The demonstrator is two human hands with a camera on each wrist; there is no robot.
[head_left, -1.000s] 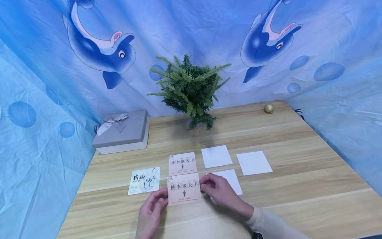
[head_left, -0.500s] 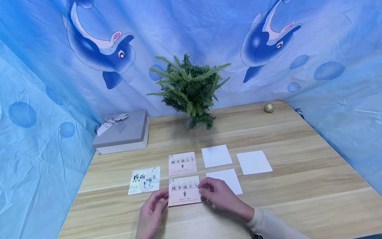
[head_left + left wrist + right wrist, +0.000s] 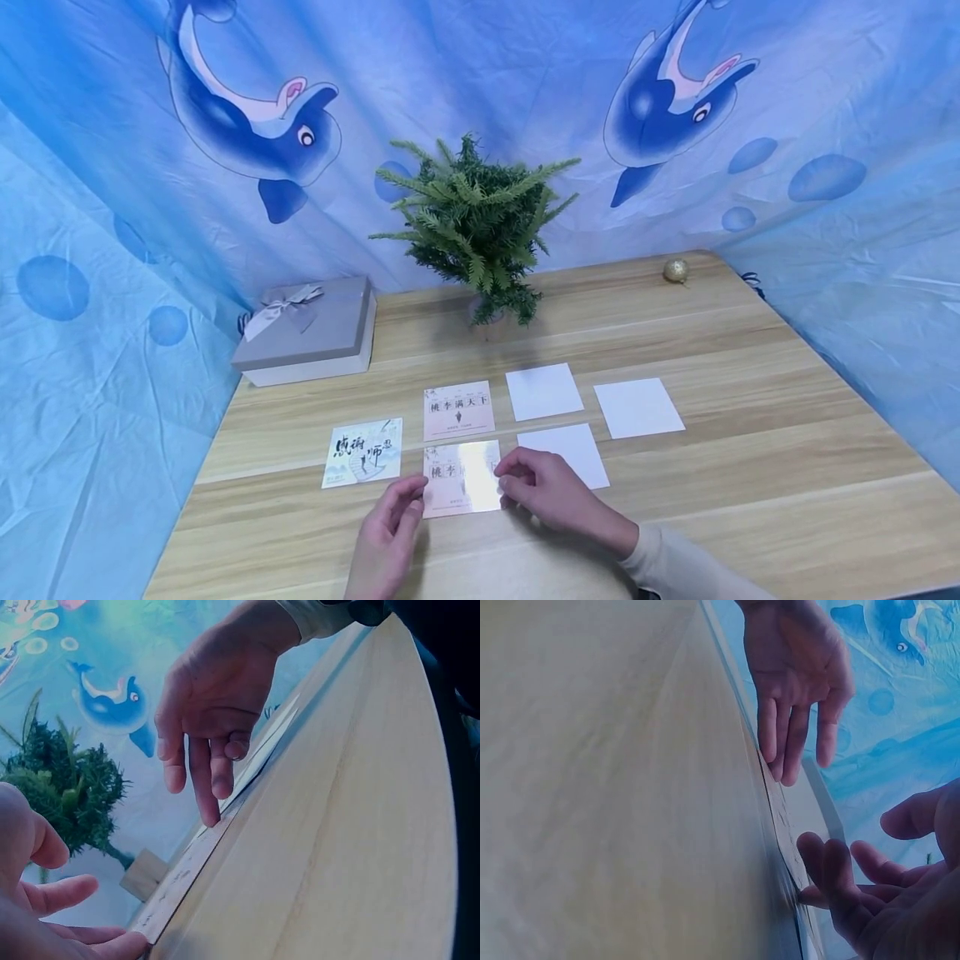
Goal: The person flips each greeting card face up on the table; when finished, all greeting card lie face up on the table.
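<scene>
A pink square card (image 3: 450, 479) with black characters lies near the table's front, a bright glare across its right half. At its left edge are the fingertips of my left hand (image 3: 384, 533). My right hand (image 3: 551, 487) has its fingertips at the card's right edge and partly covers a blank white card (image 3: 573, 450) behind it. In the left wrist view, a finger of the right hand (image 3: 225, 697) reaches straight down to the card edge. The right wrist view shows the left hand (image 3: 799, 667) with extended fingers touching the far edge. Neither thumb pinches the card.
A matching pink card (image 3: 459, 410) lies just behind, and a pale green card (image 3: 362, 452) to the left. Two more white cards (image 3: 543, 392) lie to the right. Farther back stand a grey gift box (image 3: 315, 329), a small artificial tree (image 3: 480, 217) and a gold ball (image 3: 676, 271).
The front pink card has come down and slightly toward me, parting from the card behind it. A glare has appeared on it. Both hands have shifted only a little.
</scene>
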